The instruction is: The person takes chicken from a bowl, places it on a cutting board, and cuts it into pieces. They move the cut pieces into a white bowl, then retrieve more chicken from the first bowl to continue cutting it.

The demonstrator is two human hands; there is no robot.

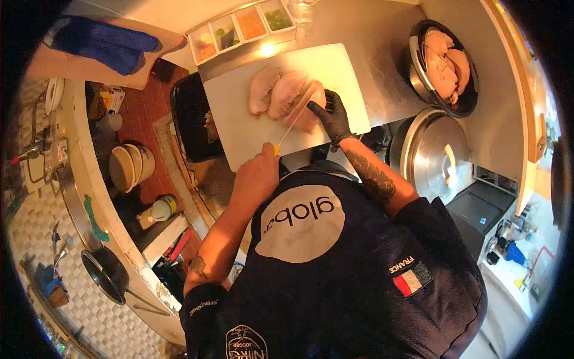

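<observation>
My left hand (258, 173), bare, is wrapped round the yellow handle of a knife (290, 127). The blade runs up and to the right, over the rightmost piece of raw chicken breast (308, 113). On the right edge of that piece, the thumb and fingers of my right hand (332, 118) hold it in a black glove, close beside the blade. Two more pale pink pieces of raw chicken breast (264, 88) lie to the left, side by side. All of them rest on a large white cutting board (230, 134).
White trays of chopped ingredients (251, 24) stand behind the board. At the right, a dark bowl (472, 90) holds more raw chicken, near a lidded metal pot (439, 152). A black tray (188, 119) sits left of the board, with a white bucket (127, 167) farther down.
</observation>
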